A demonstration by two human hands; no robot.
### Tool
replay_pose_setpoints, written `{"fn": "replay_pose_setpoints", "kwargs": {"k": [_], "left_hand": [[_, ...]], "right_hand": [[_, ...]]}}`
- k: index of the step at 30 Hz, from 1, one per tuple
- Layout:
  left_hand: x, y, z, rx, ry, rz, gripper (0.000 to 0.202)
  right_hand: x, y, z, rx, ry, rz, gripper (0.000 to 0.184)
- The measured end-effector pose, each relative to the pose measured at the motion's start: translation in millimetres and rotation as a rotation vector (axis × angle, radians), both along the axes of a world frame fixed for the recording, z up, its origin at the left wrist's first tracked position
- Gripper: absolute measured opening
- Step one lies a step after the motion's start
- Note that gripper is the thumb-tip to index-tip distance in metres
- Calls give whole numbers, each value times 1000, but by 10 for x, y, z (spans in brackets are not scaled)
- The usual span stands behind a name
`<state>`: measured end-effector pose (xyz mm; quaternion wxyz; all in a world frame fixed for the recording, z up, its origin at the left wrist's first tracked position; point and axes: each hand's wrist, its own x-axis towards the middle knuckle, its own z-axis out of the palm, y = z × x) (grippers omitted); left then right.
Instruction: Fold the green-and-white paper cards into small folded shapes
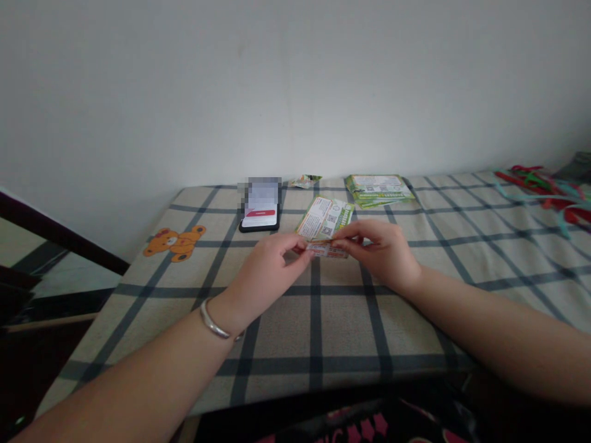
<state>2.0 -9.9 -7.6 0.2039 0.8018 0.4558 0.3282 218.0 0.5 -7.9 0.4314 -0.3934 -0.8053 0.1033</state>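
Note:
Over the middle of the table, a printed green-and-white paper leaflet (pixel 325 215) is pinched between both hands. Its near part is bent along a crease and shows red print. My left hand (pixel 277 258), with a silver bangle on the wrist, closes finger and thumb on the leaflet's near left edge. My right hand (pixel 381 249) pinches the same crease at its right side. Behind the leaflet, to the right, lies a stack of similar leaflets (pixel 381 187). One small folded paper piece (pixel 307 181) in the same print rests near the wall.
A phone (pixel 261 206) with a lit screen lies left of the leaflet. The checked tablecloth (pixel 295 332) carries a teddy bear picture (pixel 174 243) at the left. Red and teal ribbons (pixel 549 191) lie in a tangle at the far right. A grey-white wall (pixel 295 92) stands behind the table.

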Motion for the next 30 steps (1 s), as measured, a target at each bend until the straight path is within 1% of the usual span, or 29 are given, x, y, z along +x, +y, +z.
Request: {"fn": "replay_pose_setpoints", "kwargs": {"k": [2, 5, 8, 11, 14, 17, 21, 23, 27, 30], "left_hand": [[1, -3, -4, 83, 35, -15, 13], [-4, -31, 21, 101, -51, -15, 18], [-7, -54, 64, 101, -90, -6, 13], [0, -51, 89, 43, -89, 22, 12], [7, -41, 89, -42, -106, 58, 13], [4, -34, 74, -99, -152, 67, 15], [-11, -8, 36, -130, -224, 99, 15], [-16, 16, 11, -155, -256, 111, 15], [-16, 59, -34, -236, -359, 80, 16], [-15, 69, -49, -240, -413, 31, 21]], "right_hand": [[3, 6, -13, -1, -47, 17, 9], [-4, 11, -27, -11, -92, 36, 12], [-13, 12, -34, -12, -112, 42, 14], [-17, 15, -37, -24, -106, 40, 14], [-13, 25, -41, -70, -90, 33, 15], [0, 41, -50, -133, -72, 10, 19], [12, 71, -78, -230, -26, 7, 30], [8, 90, -99, -264, 23, 21, 29], [-7, 124, -143, -301, 120, 41, 23], [-10, 133, -164, -318, 161, 37, 24]]}}
